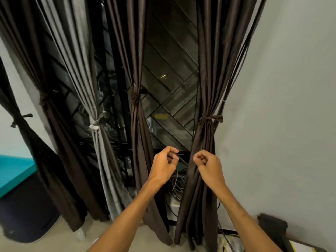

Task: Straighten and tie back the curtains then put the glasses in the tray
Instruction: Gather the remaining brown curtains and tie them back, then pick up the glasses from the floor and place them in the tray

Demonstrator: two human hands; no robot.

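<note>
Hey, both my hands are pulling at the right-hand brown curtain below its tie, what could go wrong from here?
1. The left hand and right hand both seem to pinch the right brown curtain just under its bow tie; a hard tug may loosen that knot.
2. A coil of cables sits right behind the fabric; a swung fold might snag it and drag it out.

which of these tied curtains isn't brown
The grey curtain, third from the left, held by a pale knotted tie. The brown curtains on either side of it are all dark, with dark ties.
</note>
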